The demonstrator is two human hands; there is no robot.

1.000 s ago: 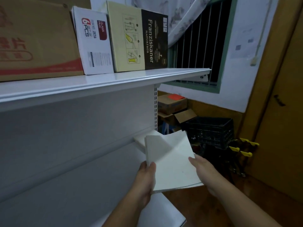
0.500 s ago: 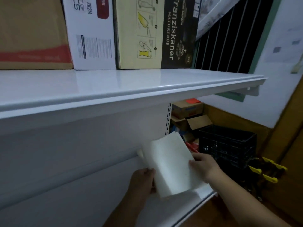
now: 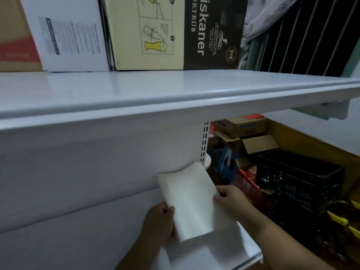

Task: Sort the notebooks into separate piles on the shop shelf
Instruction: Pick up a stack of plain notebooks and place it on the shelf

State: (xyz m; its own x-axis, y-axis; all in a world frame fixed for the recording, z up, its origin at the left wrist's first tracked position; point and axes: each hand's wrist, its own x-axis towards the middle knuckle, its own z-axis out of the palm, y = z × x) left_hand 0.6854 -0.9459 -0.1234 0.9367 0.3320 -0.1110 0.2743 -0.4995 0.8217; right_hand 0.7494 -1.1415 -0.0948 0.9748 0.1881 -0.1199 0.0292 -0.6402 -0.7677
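Note:
A stack of plain white notebooks point(image 3: 191, 203) sits tilted over the right end of the lower white shelf point(image 3: 229, 252), its far corner near the shelf's back panel. My left hand point(image 3: 160, 224) grips the stack's left edge, thumb on top. My right hand point(image 3: 230, 199) holds the right edge with curled fingers. Whether the stack rests on the shelf or hangs just above it cannot be told.
The upper white shelf point(image 3: 175, 94) juts out overhead, carrying a beer-glass box point(image 3: 175, 32), a white box point(image 3: 68, 36) and a brown carton point(image 3: 15, 36). Right of the shelving stand a black crate point(image 3: 300, 178), cardboard boxes point(image 3: 247, 133) and yellow clamps point(image 3: 342, 221).
The view has closed in on the shelves and tilted up. Both hands have carried the notebook stack forward and down toward the lower shelf's back right corner.

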